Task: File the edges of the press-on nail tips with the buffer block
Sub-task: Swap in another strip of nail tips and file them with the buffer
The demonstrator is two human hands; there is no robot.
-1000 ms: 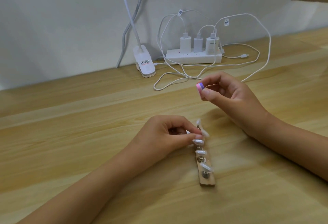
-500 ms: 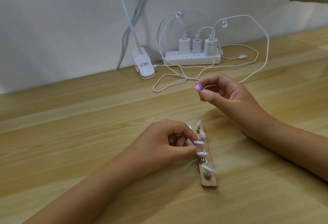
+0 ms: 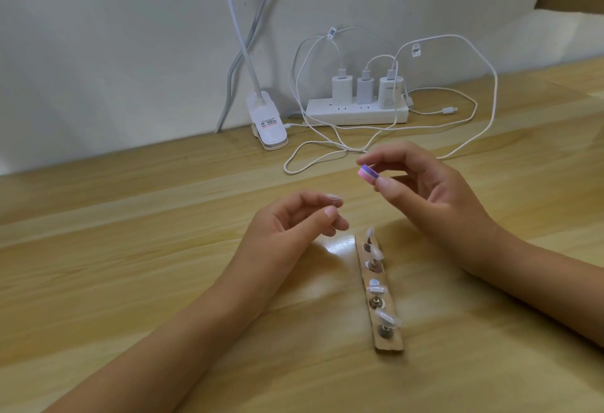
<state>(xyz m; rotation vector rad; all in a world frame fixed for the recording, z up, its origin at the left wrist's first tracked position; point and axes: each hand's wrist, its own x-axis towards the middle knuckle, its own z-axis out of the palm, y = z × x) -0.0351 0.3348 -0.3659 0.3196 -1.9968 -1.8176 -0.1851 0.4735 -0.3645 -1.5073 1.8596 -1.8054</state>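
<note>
Just now pinching the buffer block (image 3: pixel 368 174) in the right hand (image 3: pixel 434 197), thumb under and forefinger over, pink and purple layers facing left, well clear of the counter (image 3: pixel 130 249). Holding the left hand (image 3: pixel 294 219) raised to the left and a little nearer, fingers curled, thumb close to forefinger. Showing something pale and glossy at the forefinger's end, but cannot tell whether gripped there or only the fingernail. Lying flat on the wood between the two wrists, running near to far: a cardboard strip (image 3: pixel 380 344) with small metal pegs along it. Perched on the pegs: clear nail tips (image 3: pixel 376 288). Far back against the wall: a white power strip (image 3: pixel 356 113) with three chargers and looped cables, a clip lamp's base (image 3: pixel 268 128) to its left.
</note>
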